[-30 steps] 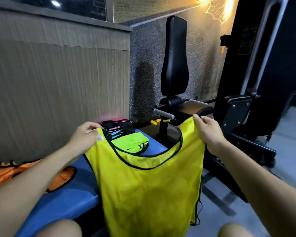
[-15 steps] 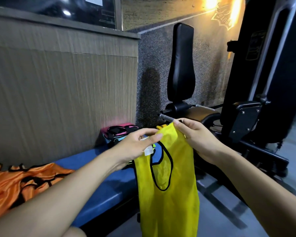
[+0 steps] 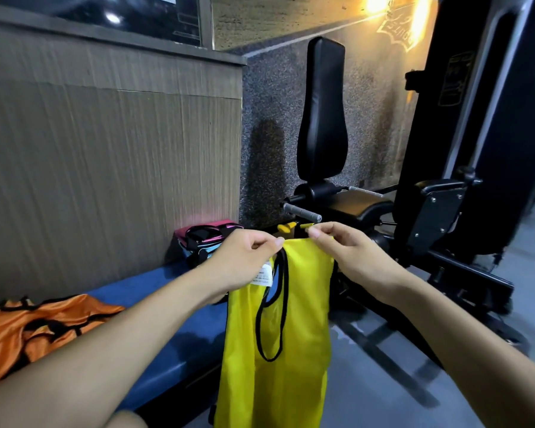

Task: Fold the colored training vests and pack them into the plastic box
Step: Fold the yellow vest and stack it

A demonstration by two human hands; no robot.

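A yellow training vest (image 3: 294, 341) with black trim hangs in the air in front of me, folded in half lengthwise. My left hand (image 3: 244, 261) pinches its top left corner beside the white label. My right hand (image 3: 349, 257) pinches the top right corner, close to the left hand. Orange vests (image 3: 34, 325) lie crumpled on the blue bench (image 3: 167, 329) at the left. A plastic box (image 3: 204, 242) with a pink rim and coloured vests inside stands at the bench's far end against the wall, partly hidden by my left hand.
A wood-panel wall (image 3: 105, 168) runs along the bench's left. A black gym machine with an upright pad (image 3: 323, 118) and a steel frame (image 3: 445, 217) stands ahead and to the right. Grey floor (image 3: 383, 381) lies below the vest.
My hands have come together from wide apart, folding the spread vest in half lengthwise. The view has shifted, and the box's contents are now mostly hidden behind my left hand.
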